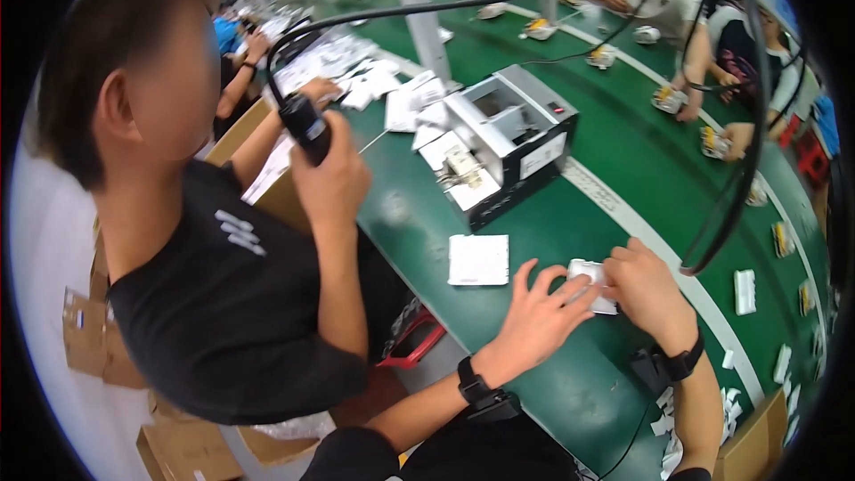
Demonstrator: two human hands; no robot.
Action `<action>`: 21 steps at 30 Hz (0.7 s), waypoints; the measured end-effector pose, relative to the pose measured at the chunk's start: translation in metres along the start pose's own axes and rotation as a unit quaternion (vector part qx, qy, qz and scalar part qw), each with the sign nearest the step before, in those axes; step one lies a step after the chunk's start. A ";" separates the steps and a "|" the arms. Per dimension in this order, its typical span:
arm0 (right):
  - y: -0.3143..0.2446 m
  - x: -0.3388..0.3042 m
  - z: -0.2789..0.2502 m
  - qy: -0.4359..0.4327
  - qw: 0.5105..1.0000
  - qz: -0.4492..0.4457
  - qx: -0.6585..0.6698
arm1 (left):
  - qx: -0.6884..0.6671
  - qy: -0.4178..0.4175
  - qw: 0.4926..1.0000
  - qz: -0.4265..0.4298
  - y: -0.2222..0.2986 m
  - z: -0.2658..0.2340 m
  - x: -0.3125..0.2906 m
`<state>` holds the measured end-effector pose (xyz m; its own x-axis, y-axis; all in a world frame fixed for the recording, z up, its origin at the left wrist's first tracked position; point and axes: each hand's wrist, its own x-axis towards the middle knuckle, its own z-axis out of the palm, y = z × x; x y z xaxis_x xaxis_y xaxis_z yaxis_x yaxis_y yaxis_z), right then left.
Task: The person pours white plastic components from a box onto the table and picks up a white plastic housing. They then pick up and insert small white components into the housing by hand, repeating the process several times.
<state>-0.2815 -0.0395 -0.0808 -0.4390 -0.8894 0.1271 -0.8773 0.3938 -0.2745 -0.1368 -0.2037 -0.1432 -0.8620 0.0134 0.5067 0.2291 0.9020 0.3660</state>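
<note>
L hand: my left hand [538,313] lies palm-down on the green table [570,214], fingers spread wide, tips touching the small white part [593,282].
R hand: my right hand [648,288] is curled round the part's right end, pinching it.
Part: on the table betw. both hands, near the front edge.
White square plate [478,259]: flat, just left of my L hand.
Grey box machine [510,138]: behind the plate; white label on its side.
Neighbour: black handheld device [306,127] gripped in a raised fist.
</note>
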 end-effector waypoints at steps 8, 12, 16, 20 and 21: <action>-0.010 -0.004 0.011 0.033 0.998 -0.012 -0.058 | 0.025 -0.006 1.000 -0.005 -0.005 0.002 -0.008; -0.009 0.000 -0.006 -0.014 1.000 0.024 0.013 | -0.022 -0.016 1.000 -0.015 -0.012 -0.007 -0.003; -0.007 -0.003 -0.018 -0.003 0.999 0.031 0.043 | -0.036 -0.010 0.999 -0.017 -0.012 -0.008 0.002; -0.009 -0.006 -0.015 0.007 0.999 0.031 0.036 | -0.048 -0.020 0.998 -0.020 -0.009 -0.007 0.003; -0.010 -0.006 -0.010 0.006 0.999 0.032 0.035 | -0.054 -0.022 0.998 -0.017 -0.009 -0.006 0.001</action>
<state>-0.2723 -0.0359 -0.0693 -0.4966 -0.8599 0.1183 -0.8316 0.4323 -0.3488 -0.1368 -0.2144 -0.1411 -0.8888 0.0039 0.4583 0.2440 0.8505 0.4660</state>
